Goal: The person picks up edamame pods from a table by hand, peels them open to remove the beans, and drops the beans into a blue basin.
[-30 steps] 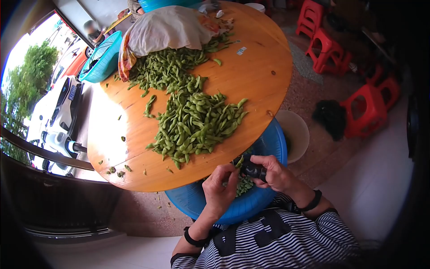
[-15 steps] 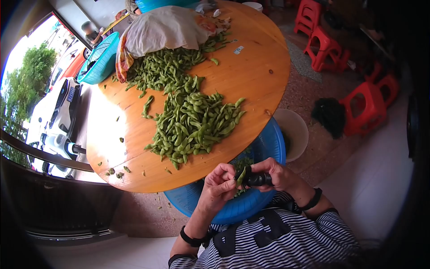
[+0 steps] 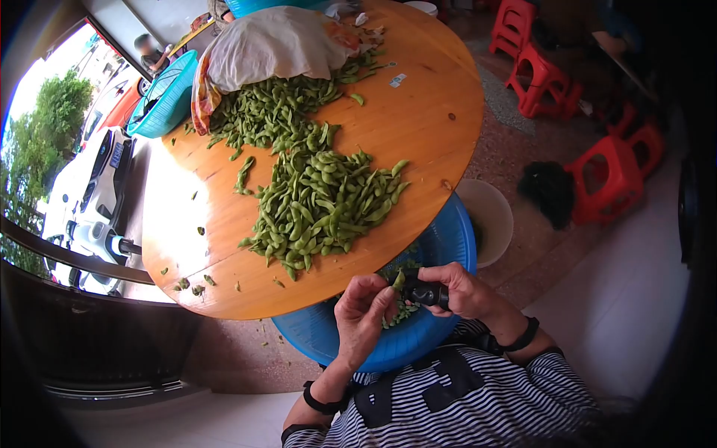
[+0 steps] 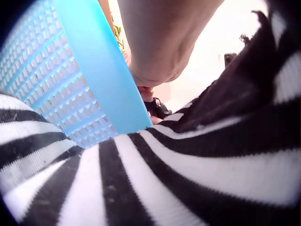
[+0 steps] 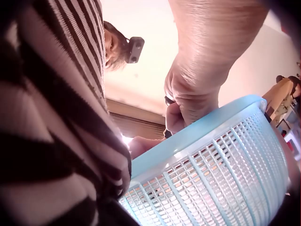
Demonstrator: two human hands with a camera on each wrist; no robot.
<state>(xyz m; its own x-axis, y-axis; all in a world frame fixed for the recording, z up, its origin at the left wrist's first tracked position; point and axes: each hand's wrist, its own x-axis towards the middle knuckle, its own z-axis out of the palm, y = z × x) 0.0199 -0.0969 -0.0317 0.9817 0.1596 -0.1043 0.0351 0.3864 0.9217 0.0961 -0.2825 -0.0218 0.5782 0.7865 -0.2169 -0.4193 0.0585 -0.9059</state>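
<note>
Over the blue basket (image 3: pixel 457 235), pinching a green pod (image 3: pixel 399 280) with the left hand (image 3: pixel 360 313), gripping a black tool (image 3: pixel 429 296) with the right hand (image 3: pixel 467 290) just beside the pod, near a heap of pods (image 3: pixel 321 205) on the wooden table (image 3: pixel 426 112).

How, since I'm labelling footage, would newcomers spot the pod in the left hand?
Find the wooden table, then the blue basket at its near edge. Above the basket, the left hand pinches the pod. Unlike the heaped pods, it is held off the table.
</note>
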